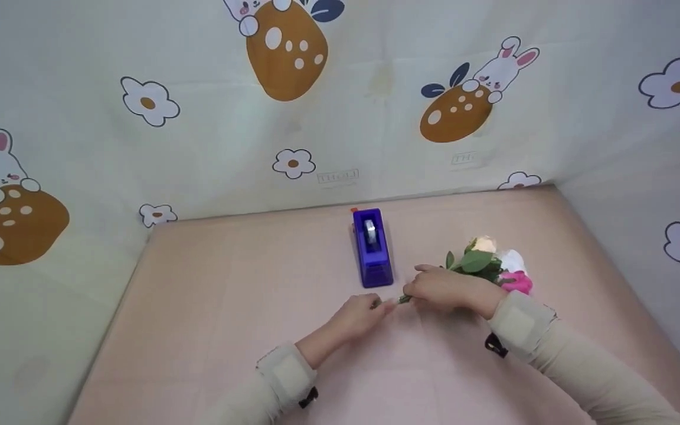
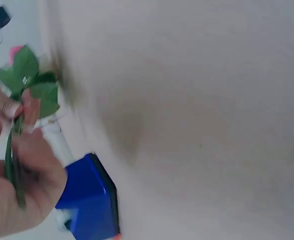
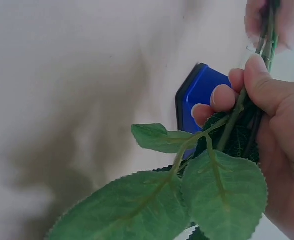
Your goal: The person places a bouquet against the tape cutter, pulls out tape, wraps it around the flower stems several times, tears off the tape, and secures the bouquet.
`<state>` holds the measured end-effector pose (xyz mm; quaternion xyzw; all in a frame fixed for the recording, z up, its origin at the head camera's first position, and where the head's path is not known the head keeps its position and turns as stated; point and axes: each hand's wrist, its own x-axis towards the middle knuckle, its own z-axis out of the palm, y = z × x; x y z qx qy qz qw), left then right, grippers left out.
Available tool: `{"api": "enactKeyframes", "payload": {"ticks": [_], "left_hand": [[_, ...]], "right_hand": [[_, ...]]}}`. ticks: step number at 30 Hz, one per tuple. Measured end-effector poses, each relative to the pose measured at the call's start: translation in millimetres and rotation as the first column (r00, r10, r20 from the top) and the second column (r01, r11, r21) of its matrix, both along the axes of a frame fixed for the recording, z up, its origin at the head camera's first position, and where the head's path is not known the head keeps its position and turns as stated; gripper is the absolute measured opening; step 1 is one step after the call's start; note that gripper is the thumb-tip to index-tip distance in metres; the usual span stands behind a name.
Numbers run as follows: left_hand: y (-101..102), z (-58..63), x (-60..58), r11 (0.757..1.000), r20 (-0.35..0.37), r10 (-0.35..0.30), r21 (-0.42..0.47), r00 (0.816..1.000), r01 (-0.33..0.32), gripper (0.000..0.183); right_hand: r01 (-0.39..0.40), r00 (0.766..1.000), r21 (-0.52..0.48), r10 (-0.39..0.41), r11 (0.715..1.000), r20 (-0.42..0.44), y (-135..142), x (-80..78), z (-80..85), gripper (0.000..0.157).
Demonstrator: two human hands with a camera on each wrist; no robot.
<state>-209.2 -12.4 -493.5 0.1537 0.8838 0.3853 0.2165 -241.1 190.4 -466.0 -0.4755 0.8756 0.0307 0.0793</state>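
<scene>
A small bunch of flowers with green leaves (image 1: pixel 477 261) lies across my hands in the head view. Its blooms are a cream one, a white one (image 1: pixel 513 262) and a pink one (image 1: pixel 517 282), at the right end. My right hand (image 1: pixel 446 288) grips the stems (image 3: pixel 232 125) just below the leaves, thumb against them in the right wrist view. Further down, toward the cut ends, my left hand (image 1: pixel 358 316) holds the stems with curled fingers. A thin clear glint, like tape, shows beside the stems between the hands. Just beyond the hands stands a blue tape dispenser (image 1: pixel 377 268).
A roll of clear tape (image 1: pixel 370 232) sits in the dispenser, which has an orange bit at its far end. Pale pink cloth (image 1: pixel 216 307) covers the table. Behind and at the sides hangs a curtain (image 1: pixel 228 153) printed with rabbits and flowers.
</scene>
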Motion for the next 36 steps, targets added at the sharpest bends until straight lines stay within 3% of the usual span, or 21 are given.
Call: {"api": "enactKeyframes", "payload": {"ticks": [1,2,4,5,7,8,10,12,17,20,26,36], "left_hand": [[-4.2,1.3,-3.2,0.997,0.131,0.005,0.081,0.991,-0.016,0.053],[-8.5,1.4,-6.3,0.986,0.252,-0.003,0.16,0.968,-0.038,0.06],[-16.4,-0.1,-11.9,0.95,0.467,-0.06,0.297,0.882,-0.093,0.068],[-19.8,-1.9,-14.3,0.931,0.536,-0.108,0.35,0.837,-0.104,0.069],[-24.7,-7.0,-18.1,0.893,0.638,-0.206,0.432,0.742,-0.123,0.067],[-26.3,-9.9,-19.7,0.878,0.664,-0.251,0.462,0.704,-0.122,0.066],[-28.2,-15.2,-21.9,0.851,0.688,-0.312,0.509,0.656,-0.129,0.064],[-29.0,-20.6,-23.3,0.829,0.69,-0.316,0.535,0.651,-0.163,0.06],[-28.1,-30.5,-26.1,0.785,0.677,-0.167,0.531,0.717,-0.319,0.048],[-25.0,-33.4,-28.0,0.761,0.674,-0.088,0.521,0.733,-0.387,0.042],[-17.4,-34.0,-31.1,0.737,0.634,0.014,0.516,0.773,-0.437,0.035],[-12.2,-34.9,-35.5,0.706,0.613,0.092,0.515,0.784,-0.485,0.042]], "right_hand": [[0.002,1.0,-0.009,-0.002,1.0,0.004,0.1,0.0,0.1,0.008],[0.003,1.0,-0.019,-0.003,1.0,0.007,0.2,-0.2,0.0,0.009],[-0.011,1.0,-0.039,0.011,0.999,-0.004,0.3,-0.8,-0.3,0.011],[-0.019,1.0,-0.049,0.019,0.999,-0.01,0.5,-1.2,-0.7,0.012],[-0.035,0.999,-0.062,0.034,0.997,-0.02,0.6,-1.7,-0.8,0.014],[-0.04,0.999,-0.067,0.038,0.997,-0.021,0.6,-2.1,-0.8,0.015],[-0.042,0.999,-0.075,0.041,0.996,-0.015,0.4,-2.3,-0.2,0.015],[-0.046,0.999,-0.073,0.045,0.996,-0.017,0.0,-2.5,0.1,0.015],[-0.053,0.998,-0.062,0.051,0.997,-0.027,-0.5,-2.8,0.3,0.015],[-0.044,0.999,-0.061,0.043,0.997,-0.019,-0.4,-3.2,0.5,0.014],[-0.053,0.998,-0.059,0.051,0.997,-0.032,-0.4,-2.7,0.9,0.014],[-0.057,0.998,-0.059,0.055,0.997,-0.042,-0.1,-1.9,0.8,0.012]]}}
